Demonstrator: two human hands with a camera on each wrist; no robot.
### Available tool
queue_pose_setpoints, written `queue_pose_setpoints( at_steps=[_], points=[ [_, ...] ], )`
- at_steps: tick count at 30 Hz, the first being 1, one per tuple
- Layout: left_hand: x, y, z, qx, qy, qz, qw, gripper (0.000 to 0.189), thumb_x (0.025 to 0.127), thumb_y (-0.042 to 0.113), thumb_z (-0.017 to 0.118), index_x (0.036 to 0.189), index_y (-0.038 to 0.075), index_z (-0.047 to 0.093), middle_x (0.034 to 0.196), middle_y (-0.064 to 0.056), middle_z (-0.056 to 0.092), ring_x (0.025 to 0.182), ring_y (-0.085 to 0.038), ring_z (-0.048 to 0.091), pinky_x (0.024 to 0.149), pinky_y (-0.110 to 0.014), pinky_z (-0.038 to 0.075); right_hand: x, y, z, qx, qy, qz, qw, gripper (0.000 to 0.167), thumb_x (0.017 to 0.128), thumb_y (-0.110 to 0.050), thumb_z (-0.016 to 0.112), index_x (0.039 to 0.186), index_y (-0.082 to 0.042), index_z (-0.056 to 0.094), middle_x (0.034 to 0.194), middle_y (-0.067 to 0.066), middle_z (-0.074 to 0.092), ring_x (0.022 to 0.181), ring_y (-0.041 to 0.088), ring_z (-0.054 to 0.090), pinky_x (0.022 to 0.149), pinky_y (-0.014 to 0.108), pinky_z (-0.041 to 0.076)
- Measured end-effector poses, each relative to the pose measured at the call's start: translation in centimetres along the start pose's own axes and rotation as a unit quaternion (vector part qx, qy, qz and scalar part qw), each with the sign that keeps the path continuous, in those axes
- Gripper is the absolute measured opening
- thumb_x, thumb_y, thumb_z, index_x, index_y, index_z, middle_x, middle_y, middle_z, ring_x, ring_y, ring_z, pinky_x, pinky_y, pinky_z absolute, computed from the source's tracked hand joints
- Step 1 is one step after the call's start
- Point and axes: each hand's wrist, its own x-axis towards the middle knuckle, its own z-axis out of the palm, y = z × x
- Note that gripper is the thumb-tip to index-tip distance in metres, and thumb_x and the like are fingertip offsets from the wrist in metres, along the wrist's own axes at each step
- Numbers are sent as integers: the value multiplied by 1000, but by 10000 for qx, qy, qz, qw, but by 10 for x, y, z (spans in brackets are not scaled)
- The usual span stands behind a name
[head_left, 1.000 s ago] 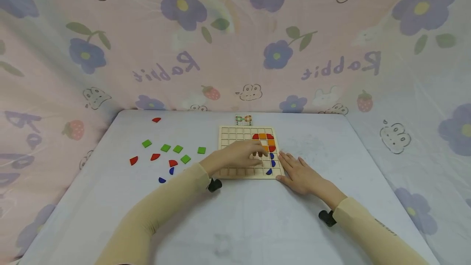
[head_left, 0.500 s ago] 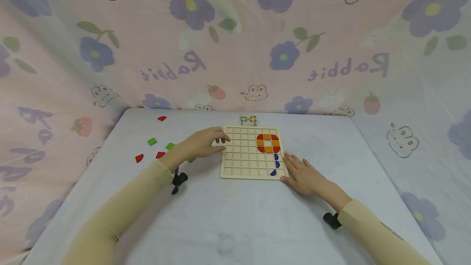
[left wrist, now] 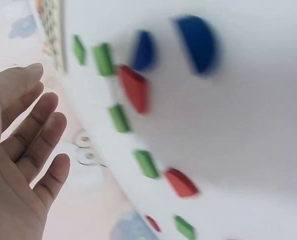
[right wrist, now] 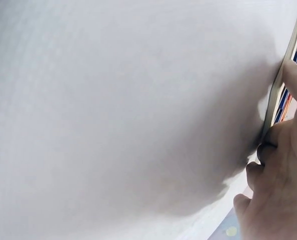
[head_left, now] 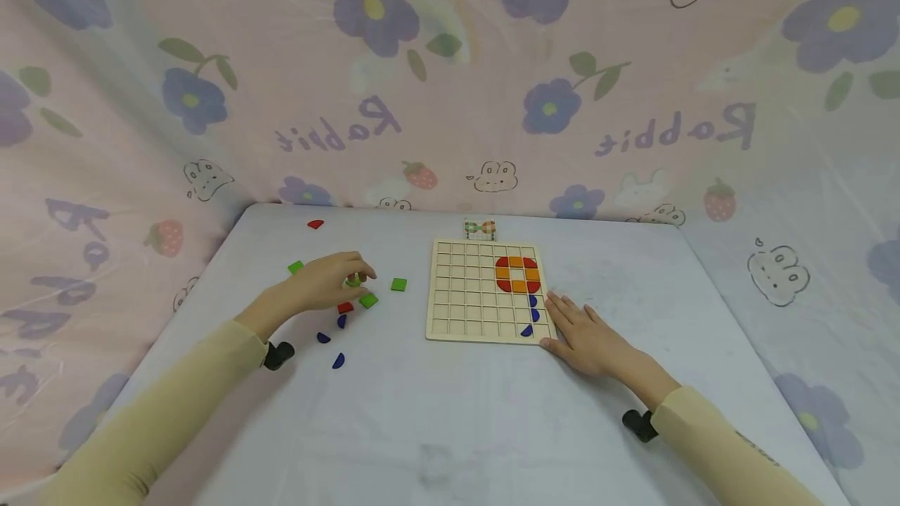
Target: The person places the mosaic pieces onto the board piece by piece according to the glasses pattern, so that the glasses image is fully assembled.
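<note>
My left hand [head_left: 326, 281] hovers above the loose pieces on the left of the table, fingers loosely bent and holding nothing in the left wrist view. Around it lie green square tiles [head_left: 398, 284], red quarter-round pieces [left wrist: 133, 89] and blue half-round pieces [head_left: 338, 361]. My right hand [head_left: 587, 340] rests with fairly straight fingers against the right edge of a wooden grid board [head_left: 464, 307]. On the board, red and orange pieces form a ring [head_left: 518, 286]. Below the ring sit several blue half-round pieces [head_left: 535, 315]. Part of the loose pieces is hidden under my left hand.
A small patterned card [head_left: 480, 229] lies just behind the board. One red piece [head_left: 316, 223] lies apart near the table's back left. A printed cloth [head_left: 457, 100] hangs behind and beside the white tabletop [head_left: 436, 428].
My left hand has moved left from over the board to the loose pieces, leaving the whole red and orange ring in sight. The right hand stays at the board's edge.
</note>
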Motion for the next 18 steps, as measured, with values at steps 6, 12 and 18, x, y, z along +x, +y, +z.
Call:
queue_pose_setpoints(
  at_steps=[6,12,18],
  points=[
    [-11,-14,9,53,-153,-267,9995,28,96,18,75,122,8,74,110,0,67,96,-19,64,83,-38,57,0,1,0,16,15,-4,10000,78,107,-45,54,162,3,26,170,21,22,155,45,21,120,69,17],
    [-8,-12,22,304,-209,-241,9990,29,94,26,79,115,8,74,99,1,64,85,-14,59,73,-32,52,0,2,0,81,-43,13,10000,79,107,-46,54,162,3,25,170,21,21,155,44,20,121,69,16],
    [-3,-10,28,457,-157,-278,9984,32,93,36,80,111,11,75,100,3,64,84,-11,58,74,-30,53,0,0,1,129,-76,36,9999,80,107,-46,53,162,3,24,170,20,19,156,44,18,121,69,15]
  ],
)
